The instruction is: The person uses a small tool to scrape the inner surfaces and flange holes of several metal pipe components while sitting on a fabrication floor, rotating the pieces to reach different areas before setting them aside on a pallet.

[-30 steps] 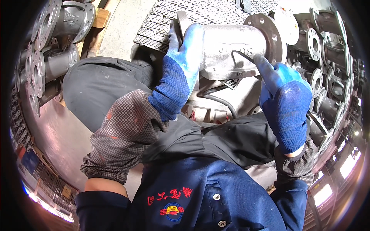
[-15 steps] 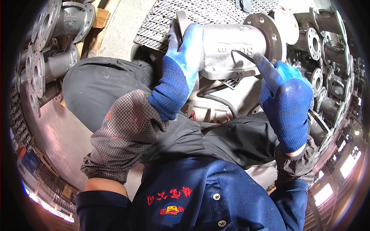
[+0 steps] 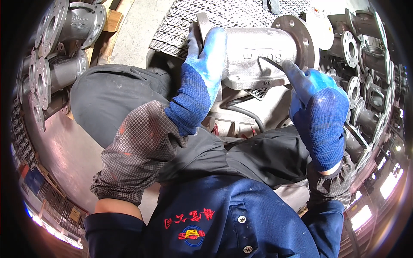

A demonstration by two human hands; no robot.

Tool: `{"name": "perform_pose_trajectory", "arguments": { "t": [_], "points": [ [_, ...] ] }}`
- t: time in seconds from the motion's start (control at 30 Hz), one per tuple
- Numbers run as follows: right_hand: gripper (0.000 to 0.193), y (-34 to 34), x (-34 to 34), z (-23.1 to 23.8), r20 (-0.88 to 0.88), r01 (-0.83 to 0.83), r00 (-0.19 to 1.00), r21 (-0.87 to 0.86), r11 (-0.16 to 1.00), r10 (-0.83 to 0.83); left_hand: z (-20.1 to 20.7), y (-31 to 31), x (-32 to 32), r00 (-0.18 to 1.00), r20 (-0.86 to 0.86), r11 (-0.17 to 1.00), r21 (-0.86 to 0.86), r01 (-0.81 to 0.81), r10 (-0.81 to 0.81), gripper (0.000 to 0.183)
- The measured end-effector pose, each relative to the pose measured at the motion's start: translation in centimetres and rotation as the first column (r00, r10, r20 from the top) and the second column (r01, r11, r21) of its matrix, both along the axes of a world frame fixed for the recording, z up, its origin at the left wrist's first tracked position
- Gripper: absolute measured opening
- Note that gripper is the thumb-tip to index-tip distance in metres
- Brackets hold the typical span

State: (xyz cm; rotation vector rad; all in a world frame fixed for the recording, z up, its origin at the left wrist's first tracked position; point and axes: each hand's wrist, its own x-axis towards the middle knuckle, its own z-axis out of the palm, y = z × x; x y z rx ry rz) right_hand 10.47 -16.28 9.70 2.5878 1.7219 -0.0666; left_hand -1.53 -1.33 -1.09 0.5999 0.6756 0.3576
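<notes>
A grey cast-metal flanged pipe fitting (image 3: 254,41) lies sideways before me, with raised marks on its body and a round flange at each end. My left hand (image 3: 208,58), in a blue coated glove, is closed round its left flange. My right hand (image 3: 318,92), gloved the same way, grips a slim hand tool (image 3: 270,62) with a dark pointed blade. The blade's tip rests at the raised marks, and the tool's other end sticks out below my hand. The index finger lies along the blade; the other fingers are partly hidden.
More flanged castings (image 3: 71,28) are stacked at the left beside a wooden pallet (image 3: 112,19). Another pile of castings (image 3: 368,86) stands close to my right hand. Behind the fitting lies a ridged metal grating (image 3: 180,26). A black hose (image 3: 249,112) curves beneath the fitting, above my knees.
The blade's tip shifts very slightly over the raised marks. Both hands keep their hold, and the fitting stays almost where it was.
</notes>
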Motion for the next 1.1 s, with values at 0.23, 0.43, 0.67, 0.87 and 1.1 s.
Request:
{"name": "perform_pose_trajectory", "arguments": {
  "t": [0.23, 0.43, 0.67, 0.87, 1.1],
  "points": [
    [0.047, -0.2, 0.0, 0.0, 0.012, -0.005, 1.0, 0.002, 1.0, 0.005, 0.4, -0.1, 0.1, 0.999, -0.002, 0.997, -0.072, -0.041, 0.041, 0.043],
    [0.044, 0.1, 0.0, -0.2, 0.01, 0.001, 1.0, 0.014, 1.0, -0.002, -0.2, 0.1, 0.3, 0.997, -0.041, 0.996, -0.061, -0.063, 0.061, 0.044],
    [0.044, 0.3, 0.0, 0.1, 0.028, 0.02, 0.999, -0.014, 1.0, -0.019, -0.7, 0.0, -0.1, 0.999, 0.05, 1.0, -0.023, 0.014, -0.013, 0.059],
    [0.044, 0.2, 0.3, 0.0, 0.005, 0.004, 1.0, 0.055, 0.998, -0.004, -0.5, 0.2, 0.2, 0.997, -0.076, 0.999, 0.029, -0.015, 0.017, 0.045],
    [0.042, -0.8, 0.8, 0.0, -0.005, 0.064, 0.998, 0.146, 0.987, -0.064, -3.7, 0.0, -0.3, 0.974, -0.225, 0.745, 0.654, 0.13, 0.028, 0.05]
  ]
}}
